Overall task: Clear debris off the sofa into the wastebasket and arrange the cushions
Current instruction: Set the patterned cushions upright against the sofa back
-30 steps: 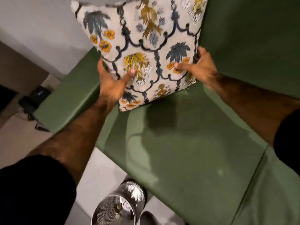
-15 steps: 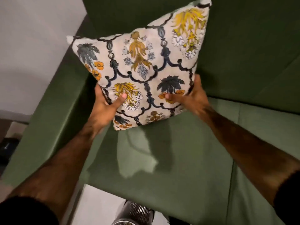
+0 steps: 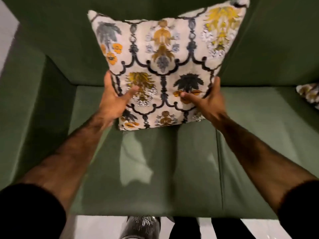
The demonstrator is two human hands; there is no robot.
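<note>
A white cushion (image 3: 164, 66) printed with yellow, orange and grey flowers stands upright on the green sofa (image 3: 172, 161), its top leaning toward the backrest. My left hand (image 3: 114, 99) grips its lower left edge with the thumb across the front. On the lower right edge sits my right hand (image 3: 205, 99), thumb likewise on the front. The cushion's bottom edge rests on or just above the seat. The shiny metal mesh wastebasket (image 3: 141, 226) stands on the floor against the sofa's front edge.
A second patterned cushion (image 3: 309, 94) peeks in at the right edge of the seat. The sofa's left armrest (image 3: 22, 107) runs down the left side. Pale floor (image 3: 96, 226) shows below the seat, with my dark trouser legs beside the wastebasket.
The view has swung to face the sofa squarely. Held in both hands, the cushion has come down from above the left armrest and now stands upright near the backrest.
</note>
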